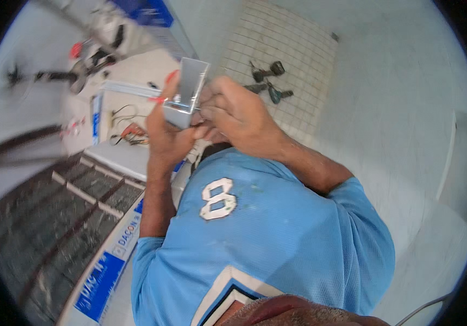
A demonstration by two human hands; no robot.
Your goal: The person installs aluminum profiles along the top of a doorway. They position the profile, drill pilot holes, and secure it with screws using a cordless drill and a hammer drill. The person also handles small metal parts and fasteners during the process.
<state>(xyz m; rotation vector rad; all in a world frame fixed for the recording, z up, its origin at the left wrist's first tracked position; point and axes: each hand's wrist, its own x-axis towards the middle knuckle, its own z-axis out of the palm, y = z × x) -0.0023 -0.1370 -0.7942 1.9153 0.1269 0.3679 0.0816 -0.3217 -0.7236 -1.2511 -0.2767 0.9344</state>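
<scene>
your left hand [166, 135] gripped a shiny box [193, 77], your right hand [240, 113] pinched a thin rod [196, 108], drills lay far off

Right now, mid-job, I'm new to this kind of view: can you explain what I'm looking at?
There is no machine here, just a person's bare hands. The one picture comes from a wide fisheye camera on their head, looking down, so straight edges bend; the light blue shirt is their own. The left hand holds a shiny, hollow metal piece. The right hand works close against its side; whether it grips something small is hard to tell. To the left, a red-and-grey tool lies among blurred clutter. Beyond the right hand, dark power tools lie on a tiled surface.
</scene>
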